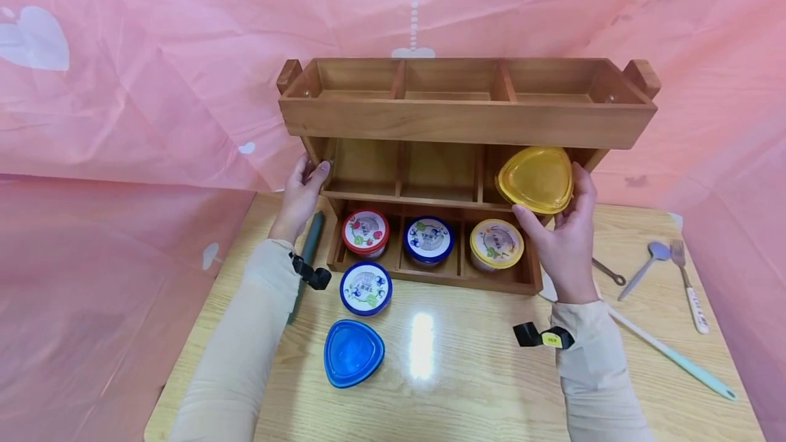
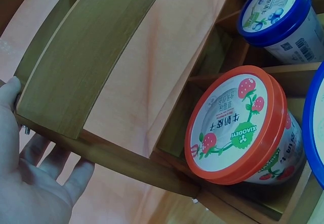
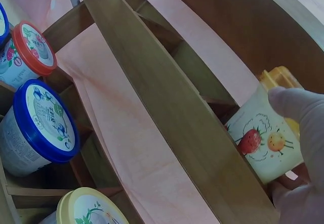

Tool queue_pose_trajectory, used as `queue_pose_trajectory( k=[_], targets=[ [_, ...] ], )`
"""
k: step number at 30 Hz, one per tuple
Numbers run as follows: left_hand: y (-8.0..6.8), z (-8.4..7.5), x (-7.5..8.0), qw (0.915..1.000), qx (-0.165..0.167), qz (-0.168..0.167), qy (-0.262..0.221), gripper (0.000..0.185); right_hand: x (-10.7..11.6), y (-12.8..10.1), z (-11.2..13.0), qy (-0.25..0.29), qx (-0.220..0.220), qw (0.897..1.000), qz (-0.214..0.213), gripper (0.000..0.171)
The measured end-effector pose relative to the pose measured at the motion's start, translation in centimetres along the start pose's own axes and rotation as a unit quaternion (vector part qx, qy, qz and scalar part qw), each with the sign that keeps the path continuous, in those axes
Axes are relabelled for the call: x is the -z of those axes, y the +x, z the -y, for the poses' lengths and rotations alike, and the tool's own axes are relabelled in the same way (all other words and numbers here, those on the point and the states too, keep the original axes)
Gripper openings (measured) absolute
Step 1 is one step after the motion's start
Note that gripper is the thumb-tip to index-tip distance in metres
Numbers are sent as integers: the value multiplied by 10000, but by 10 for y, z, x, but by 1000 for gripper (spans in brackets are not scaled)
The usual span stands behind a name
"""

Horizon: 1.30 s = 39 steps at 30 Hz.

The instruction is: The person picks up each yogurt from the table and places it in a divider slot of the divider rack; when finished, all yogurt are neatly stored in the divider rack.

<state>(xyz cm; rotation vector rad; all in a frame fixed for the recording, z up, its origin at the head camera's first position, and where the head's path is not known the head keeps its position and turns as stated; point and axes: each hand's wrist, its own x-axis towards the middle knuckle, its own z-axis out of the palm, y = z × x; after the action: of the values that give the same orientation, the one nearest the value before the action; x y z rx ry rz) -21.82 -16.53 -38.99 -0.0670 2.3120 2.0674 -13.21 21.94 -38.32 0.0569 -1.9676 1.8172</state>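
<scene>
A three-tier wooden rack (image 1: pixel 467 121) stands at the back of the table. My right hand (image 1: pixel 559 230) grips a triangular tub with a yellow lid (image 1: pixel 536 179) at the right compartment of the middle tier. The right wrist view shows that tub (image 3: pixel 263 133) with fruit print, my fingers (image 3: pixel 298 107) round it. My left hand (image 1: pixel 303 189) holds the rack's left side post, thumb in front and fingers behind; the left wrist view shows this hand (image 2: pixel 30 183) under the board. The bottom tier holds a red-lidded tub (image 1: pixel 365 230), a blue-lidded tub (image 1: pixel 428 239) and a yellow-lidded tub (image 1: pixel 496 243).
On the table in front of the rack lie another blue-lidded tub (image 1: pixel 365 287) and a blue triangular container (image 1: pixel 353 352). A dark green stick (image 1: pixel 310 237) lies by my left wrist. A spoon (image 1: pixel 645 266), a fork (image 1: pixel 686 282) and a long spatula (image 1: pixel 669 353) lie at the right.
</scene>
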Motion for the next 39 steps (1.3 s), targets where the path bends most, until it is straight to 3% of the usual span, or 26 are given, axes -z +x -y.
queue_pose_trajectory(
  k=[4,10,22,32,39],
  targets=[
    [8,13,1,9999,-89,-38,-143,56,1,1,0,-503,-54,9987,55,93],
    [17,28,2,9997,-203,-107,-113,56,3,2,0,-670,-144,9975,157,95],
    [16,26,0,9994,-282,-92,-185,55,7,0,3,65,-312,9995,73,96],
    [15,25,1,9995,-257,-122,-118,56,14,-15,18,-299,0,9996,1,91],
    [16,26,1,9994,-302,-127,-134,55,21,-39,29,-667,-279,9972,-201,92]
  ],
)
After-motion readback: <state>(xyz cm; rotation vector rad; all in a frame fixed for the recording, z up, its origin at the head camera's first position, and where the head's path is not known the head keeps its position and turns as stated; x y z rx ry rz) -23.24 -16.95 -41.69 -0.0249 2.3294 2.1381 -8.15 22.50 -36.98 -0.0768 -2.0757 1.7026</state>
